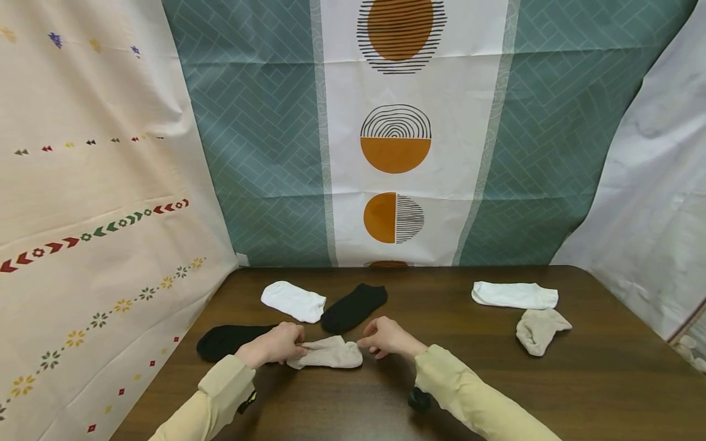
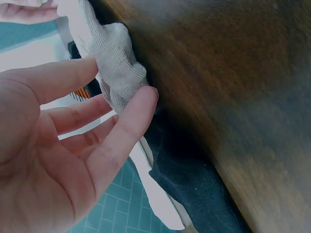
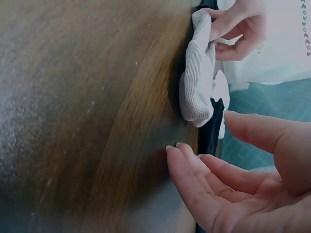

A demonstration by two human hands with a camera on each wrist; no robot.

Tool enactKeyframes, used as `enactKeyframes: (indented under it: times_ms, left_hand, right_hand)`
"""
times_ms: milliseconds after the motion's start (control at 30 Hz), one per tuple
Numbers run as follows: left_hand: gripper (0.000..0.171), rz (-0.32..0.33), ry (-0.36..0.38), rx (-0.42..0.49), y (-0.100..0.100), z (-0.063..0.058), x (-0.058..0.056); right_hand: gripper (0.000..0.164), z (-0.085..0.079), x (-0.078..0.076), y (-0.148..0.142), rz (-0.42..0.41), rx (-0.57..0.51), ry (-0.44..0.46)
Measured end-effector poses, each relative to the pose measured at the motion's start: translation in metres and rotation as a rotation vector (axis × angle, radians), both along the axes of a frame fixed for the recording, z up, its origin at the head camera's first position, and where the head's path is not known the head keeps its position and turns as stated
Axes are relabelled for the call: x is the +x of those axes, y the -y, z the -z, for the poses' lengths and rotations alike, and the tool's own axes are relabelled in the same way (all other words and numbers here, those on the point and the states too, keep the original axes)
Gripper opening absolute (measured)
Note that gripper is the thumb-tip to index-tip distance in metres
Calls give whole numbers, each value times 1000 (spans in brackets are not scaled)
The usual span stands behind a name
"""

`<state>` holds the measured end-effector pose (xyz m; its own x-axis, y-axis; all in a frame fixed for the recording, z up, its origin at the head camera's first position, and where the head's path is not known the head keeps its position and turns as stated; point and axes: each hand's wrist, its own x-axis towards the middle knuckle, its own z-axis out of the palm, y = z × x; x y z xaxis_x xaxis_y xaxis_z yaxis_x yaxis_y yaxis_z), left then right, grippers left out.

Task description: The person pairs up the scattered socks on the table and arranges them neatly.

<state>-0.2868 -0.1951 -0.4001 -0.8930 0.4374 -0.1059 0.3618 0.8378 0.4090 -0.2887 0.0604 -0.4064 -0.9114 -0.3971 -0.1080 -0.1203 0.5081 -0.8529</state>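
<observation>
From head view: pinching with left hand [image 1: 274,344] one end of the beige sock [image 1: 332,353] on the brown table [image 1: 469,335], near a black sock [image 1: 225,343]. From left wrist: holding this sock between thumb and fingers. From right wrist: just beside the sock, with right hand [image 3: 233,184] loosely relaxed

The ribbed sock [image 1: 331,355] and bunched sock [image 1: 540,327] are beige; 2 ankle socks are white [image 1: 292,300], 2 black [image 1: 355,308]. The tabletop [image 1: 436,306] is wood-grained brown, the sleeves [image 1: 469,398] pale yellow. The teal curtain [image 1: 259,122] is herringbone-patterned, its white band printed with ochre-and-black circles; the cream cloth [image 1: 83,196] bears red, green and yellow motifs.
</observation>
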Motion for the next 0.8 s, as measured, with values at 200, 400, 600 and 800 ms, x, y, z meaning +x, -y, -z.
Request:
enactKeyframes:
  times_ms: [200,400,600,800]
  left_hand:
    - [12,25,-12,21,0,-1,0]
    - [11,66,-43,42,0,0,0]
    - [14,95,-69,50,1,2,0]
    - [14,98,-95,32,-1,2,-1]
  right_hand:
    - [23,1,1,6,8,-23,3]
    - [17,3,1,11,24,-53,19]
    - [16,4,3,14,22,-32,12]
    - [16,4,5,16,15,-7,-12]
